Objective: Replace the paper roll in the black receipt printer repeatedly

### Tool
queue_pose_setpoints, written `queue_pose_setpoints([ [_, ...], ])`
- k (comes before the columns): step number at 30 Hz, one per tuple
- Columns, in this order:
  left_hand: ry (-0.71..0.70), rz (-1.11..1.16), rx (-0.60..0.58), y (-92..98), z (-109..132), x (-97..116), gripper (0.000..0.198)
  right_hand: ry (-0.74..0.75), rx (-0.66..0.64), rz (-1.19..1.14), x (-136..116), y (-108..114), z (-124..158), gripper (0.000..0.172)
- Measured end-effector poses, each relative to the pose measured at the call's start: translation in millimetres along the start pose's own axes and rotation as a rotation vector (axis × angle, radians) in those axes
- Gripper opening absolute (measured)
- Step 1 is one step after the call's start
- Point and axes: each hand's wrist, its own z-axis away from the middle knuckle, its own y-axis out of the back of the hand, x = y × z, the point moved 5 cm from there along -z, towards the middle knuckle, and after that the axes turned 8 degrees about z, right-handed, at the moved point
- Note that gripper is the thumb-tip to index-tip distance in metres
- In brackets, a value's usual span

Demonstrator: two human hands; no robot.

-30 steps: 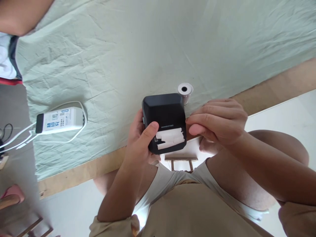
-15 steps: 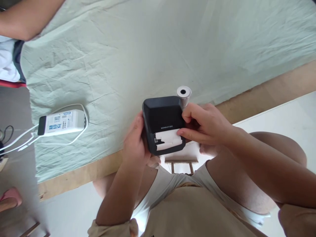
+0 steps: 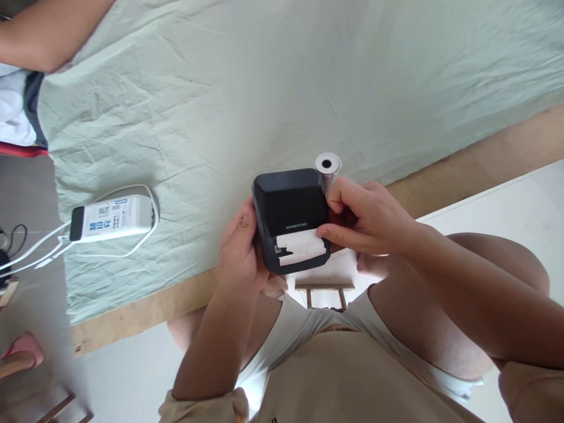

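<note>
A black label printer [image 3: 291, 202] is held up near the table's front edge, its lettered face toward me. Torn white paper [image 3: 302, 245] covers part of its lower face. My left hand [image 3: 241, 249] is closed round the printer's left side, fingers partly hidden beneath. My right hand [image 3: 368, 217] grips its right edge with curled fingers, the thumb pressing on the paper's right end. Just behind the printer's far right corner, close to my right knuckles, stands a white paper roll [image 3: 328, 164] with a dark core.
A white power strip [image 3: 115, 217] with cables lies at left on the green tablecloth [image 3: 211, 106]. The table's wooden edge [image 3: 154, 305] runs in front of me. Another person's arm [image 3: 53, 32] reaches in at upper left. A wooden stool [image 3: 325, 289] shows below.
Both hands keep their hold on the printer, which has barely shifted. The view has moved slightly; the thumb stays on the white paper.
</note>
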Motion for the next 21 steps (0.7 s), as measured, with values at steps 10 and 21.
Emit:
queue_pose_setpoints([
  [10, -0.013, -0.055, 0.003, -3.4, 0.3, 4.2, 0.029, -0.065, -0.001, -0.102, 2.2, -0.5, -0.2, 0.05],
  [21, -0.031, 0.004, 0.028, 2.1, -1.5, -0.8, 0.026, -0.023, 0.258, 0.053, -20.2, 24.6, -4.3, 0.019],
])
